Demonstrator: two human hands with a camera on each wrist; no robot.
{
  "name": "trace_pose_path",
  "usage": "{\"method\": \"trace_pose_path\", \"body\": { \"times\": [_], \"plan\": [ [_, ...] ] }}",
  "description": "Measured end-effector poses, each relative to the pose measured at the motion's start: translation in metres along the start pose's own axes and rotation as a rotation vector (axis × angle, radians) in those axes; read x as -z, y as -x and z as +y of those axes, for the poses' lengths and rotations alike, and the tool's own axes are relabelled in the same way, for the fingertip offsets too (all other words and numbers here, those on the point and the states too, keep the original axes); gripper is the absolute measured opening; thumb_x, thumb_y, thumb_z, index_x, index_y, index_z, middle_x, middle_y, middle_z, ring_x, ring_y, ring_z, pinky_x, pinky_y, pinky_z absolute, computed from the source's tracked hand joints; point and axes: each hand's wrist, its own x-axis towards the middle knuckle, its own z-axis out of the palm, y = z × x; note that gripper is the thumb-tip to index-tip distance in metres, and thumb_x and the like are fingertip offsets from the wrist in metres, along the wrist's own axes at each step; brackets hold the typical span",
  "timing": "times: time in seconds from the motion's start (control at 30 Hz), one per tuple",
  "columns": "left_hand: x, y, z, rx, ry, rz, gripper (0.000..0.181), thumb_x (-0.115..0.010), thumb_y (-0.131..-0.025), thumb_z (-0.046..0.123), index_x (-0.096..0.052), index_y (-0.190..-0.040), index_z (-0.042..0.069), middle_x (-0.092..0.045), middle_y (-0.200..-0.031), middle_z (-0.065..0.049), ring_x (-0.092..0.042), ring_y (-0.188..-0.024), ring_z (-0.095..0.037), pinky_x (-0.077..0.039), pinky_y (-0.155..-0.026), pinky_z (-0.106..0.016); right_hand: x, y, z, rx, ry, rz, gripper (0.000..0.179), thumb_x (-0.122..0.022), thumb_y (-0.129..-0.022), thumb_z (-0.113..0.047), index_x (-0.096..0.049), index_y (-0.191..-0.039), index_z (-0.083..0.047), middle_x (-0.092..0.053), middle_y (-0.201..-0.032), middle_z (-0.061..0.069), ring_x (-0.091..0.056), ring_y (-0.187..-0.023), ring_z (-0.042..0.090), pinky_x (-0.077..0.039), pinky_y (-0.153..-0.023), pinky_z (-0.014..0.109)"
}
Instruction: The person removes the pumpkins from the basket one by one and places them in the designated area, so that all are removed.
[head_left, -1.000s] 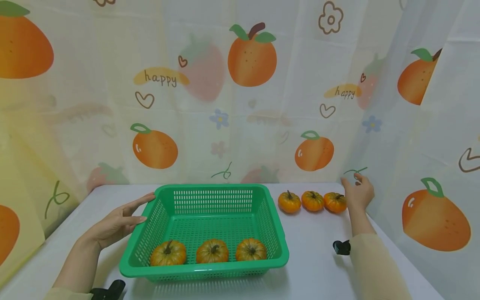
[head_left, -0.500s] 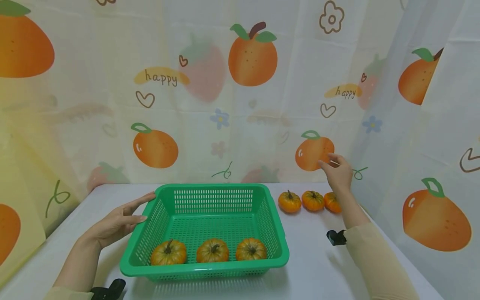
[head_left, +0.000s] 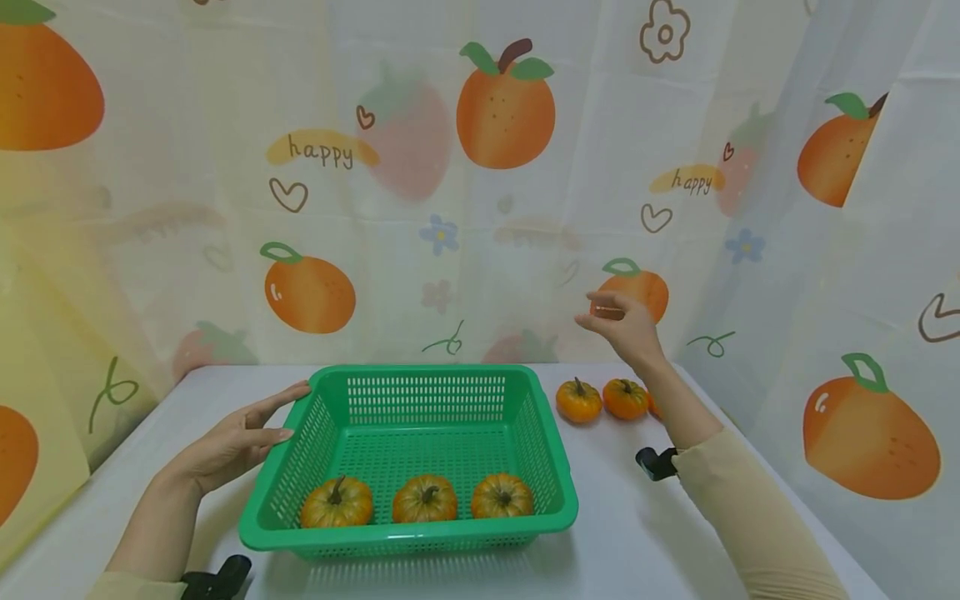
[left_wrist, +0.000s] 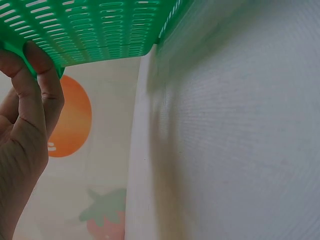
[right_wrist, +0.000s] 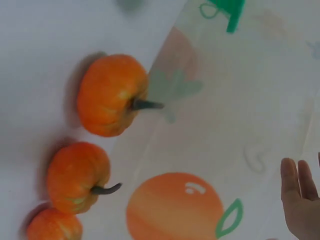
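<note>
A green plastic basket (head_left: 408,533) stands on the table, with a row of three small greenish-orange pumpkins (head_left: 425,502) along its near side. My left hand (head_left: 228,450) holds the basket's left rim; in the left wrist view its fingers (left_wrist: 44,75) bend up against the rim from outside. Three brighter orange pumpkins (head_left: 578,402) line up behind and right of the basket, the rightmost mostly hidden by my right forearm. Above them my right hand (head_left: 626,331) is raised, thumb and fingers apart, holding nothing. In the right wrist view, it lies right of the pumpkins (right_wrist: 112,95), apart from them.
A white cloth covers the table (head_left: 600,533). Behind and at the sides hangs a fruit-printed curtain (head_left: 510,250). Black straps with a small device (head_left: 657,463) are worn at both wrists.
My right hand has moved left and upward from beside the rightmost orange pumpkin to over the row. The left hand, the basket and the pumpkins have stayed put.
</note>
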Motion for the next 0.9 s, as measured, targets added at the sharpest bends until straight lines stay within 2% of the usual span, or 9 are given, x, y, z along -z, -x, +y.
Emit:
{"method": "trace_pose_path", "body": {
  "times": [0.3,0.5,0.67,0.77,0.9],
  "plan": [
    [0.000,0.000,0.000,0.003,0.012,0.003,0.069,-0.050,-0.100,0.005,-0.015,-0.160,0.013,-0.032,-0.147,0.028,-0.065,-0.113,-0.001,-0.053,-0.097,-0.022,-0.029,0.011,-0.024,0.061,0.040,-0.241,0.048,-0.073,-0.087,-0.039,-0.061,-0.130,-0.020,-0.061,-0.137,0.006,-0.058,-0.127,0.030,-0.049,-0.104,0.053],
    [0.000,0.001,-0.001,-0.006,0.024,-0.004,0.068,-0.049,-0.100,0.005,-0.015,-0.160,0.013,-0.032,-0.148,0.028,-0.062,-0.116,0.000,-0.053,-0.097,-0.022,-0.051,0.021,-0.029,0.109,-0.045,-0.409,0.044,-0.071,-0.090,-0.029,-0.061,-0.131,-0.019,-0.059,-0.138,0.008,-0.058,-0.128,0.030,-0.049,-0.106,0.051],
    [0.000,0.001,-0.001,-0.007,0.017,-0.004,0.068,-0.049,-0.100,0.005,-0.016,-0.160,0.013,-0.031,-0.148,0.028,-0.063,-0.115,0.000,-0.053,-0.097,-0.022,-0.067,0.027,-0.029,0.145,-0.131,-0.560,0.040,-0.070,-0.091,-0.022,-0.062,-0.130,-0.016,-0.061,-0.136,0.008,-0.060,-0.125,0.030,-0.051,-0.105,0.044],
    [0.000,0.001,-0.001,-0.002,0.010,0.000,0.069,-0.049,-0.100,0.005,-0.015,-0.160,0.014,-0.030,-0.148,0.028,-0.064,-0.114,-0.001,-0.052,-0.097,-0.021,-0.075,0.030,-0.029,0.173,-0.177,-0.658,0.040,-0.071,-0.091,-0.018,-0.062,-0.129,-0.013,-0.060,-0.135,0.013,-0.059,-0.125,0.034,-0.053,-0.102,0.040],
    [0.000,0.001,0.000,0.005,0.005,0.007,0.069,-0.050,-0.100,0.005,-0.015,-0.160,0.014,-0.030,-0.147,0.029,-0.063,-0.115,0.000,-0.052,-0.097,-0.020,-0.084,0.034,-0.028,0.171,-0.185,-0.774,0.041,-0.070,-0.091,-0.017,-0.061,-0.130,-0.010,-0.061,-0.134,0.016,-0.059,-0.125,0.033,-0.053,-0.100,0.038]
  ]
}}
